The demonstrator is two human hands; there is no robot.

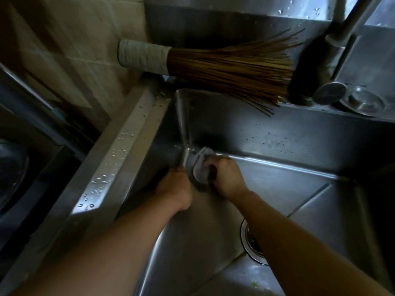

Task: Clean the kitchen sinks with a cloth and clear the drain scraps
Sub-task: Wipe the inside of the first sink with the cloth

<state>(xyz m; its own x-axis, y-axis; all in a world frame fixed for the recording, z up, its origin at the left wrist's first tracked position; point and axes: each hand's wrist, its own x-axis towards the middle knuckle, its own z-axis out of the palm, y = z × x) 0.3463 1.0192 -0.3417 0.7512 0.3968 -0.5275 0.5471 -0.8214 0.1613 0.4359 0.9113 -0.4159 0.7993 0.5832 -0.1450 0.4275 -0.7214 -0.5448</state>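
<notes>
A grey cloth (202,167) sits bunched in the far left corner of the steel sink (299,189), at the centre of the frame, pressed where floor meets walls. The right hand (227,179) grips it with curled fingers, its forearm crossing over the drain (249,236) at lower right. Just left of the cloth, the left hand (176,189) rests against the sink wall; how its fingers lie cannot be told. Water drops bead the sink's left rim (119,150). Above, a bamboo brush (213,65) with a wrapped handle lies along the back ledge, its bristles reaching the faucet (333,50) at upper right. A round metal strainer (363,102) sits beside the faucet base. No writing is legible.
</notes>
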